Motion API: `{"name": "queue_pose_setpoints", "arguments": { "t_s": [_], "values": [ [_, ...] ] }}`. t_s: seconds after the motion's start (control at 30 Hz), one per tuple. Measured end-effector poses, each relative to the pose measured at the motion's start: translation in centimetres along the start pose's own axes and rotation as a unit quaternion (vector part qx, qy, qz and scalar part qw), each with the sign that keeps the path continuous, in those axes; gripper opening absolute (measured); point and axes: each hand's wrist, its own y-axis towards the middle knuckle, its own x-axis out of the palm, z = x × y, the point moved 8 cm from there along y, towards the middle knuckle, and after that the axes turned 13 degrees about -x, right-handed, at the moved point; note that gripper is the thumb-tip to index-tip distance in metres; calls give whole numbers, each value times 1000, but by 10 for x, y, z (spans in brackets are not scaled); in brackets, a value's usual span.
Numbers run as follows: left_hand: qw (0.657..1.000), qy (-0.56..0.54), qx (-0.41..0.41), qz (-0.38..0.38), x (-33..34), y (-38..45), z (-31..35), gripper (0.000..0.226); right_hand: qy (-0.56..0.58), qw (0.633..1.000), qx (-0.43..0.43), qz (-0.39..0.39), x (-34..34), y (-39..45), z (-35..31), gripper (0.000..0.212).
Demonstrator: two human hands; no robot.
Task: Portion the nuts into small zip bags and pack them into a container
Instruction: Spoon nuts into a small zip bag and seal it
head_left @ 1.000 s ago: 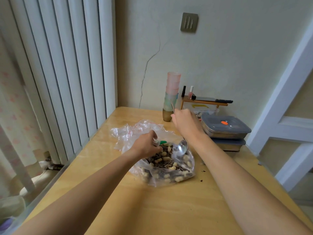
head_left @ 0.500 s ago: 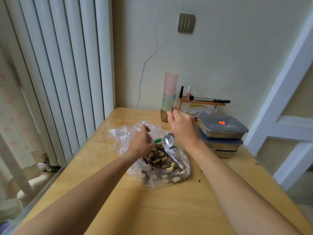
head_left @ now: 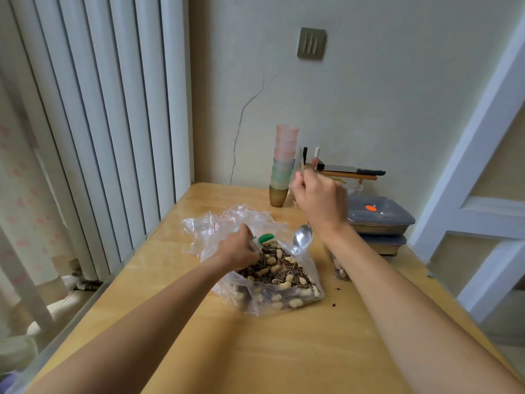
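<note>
left hand [head_left: 237,250] covers the near-left rim of the big nut bag [head_left: 272,282]; can't tell what i'm pinching there, bag film or a small zip bag. green bit [head_left: 265,238] just behind the hand, too small to identify. spoon [head_left: 303,239] handle mostly hidden inside my right hand [head_left: 319,201], only the bowl and a blurred tip show. right of the nut bag, my right forearm hides most of a small bag of nuts [head_left: 339,270]. lower steel container [head_left: 379,245] mostly covered by the lidded one stacked on it. both arms cut off by the bottom edge.
</note>
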Motion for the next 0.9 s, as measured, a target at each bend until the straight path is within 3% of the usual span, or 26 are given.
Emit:
{"name": "queue_pose_setpoints", "arguments": {
  "t_s": [0.2,0.33,0.5,0.67,0.83,0.9],
  "values": [
    [997,-74,-1,34,-12,1,-5,43,76,993,55,75,-18,31,2,30],
    [993,-112,-2,32,-15,-4,-8,36,143,988,43,-28,13,34,-22,33],
    [985,-168,-6,31,-22,-8,-17,29,124,980,59,-146,50,0,-32,32],
    [988,-154,0,-2,-22,-9,-19,29,131,979,35,-155,54,-17,-35,25],
    [994,-108,16,-20,-15,-7,-15,48,144,972,-10,-184,61,-24,-48,22],
    [996,-93,11,-12,-15,-6,-16,52,151,976,-29,-157,57,-22,-54,23]
  ]
}}
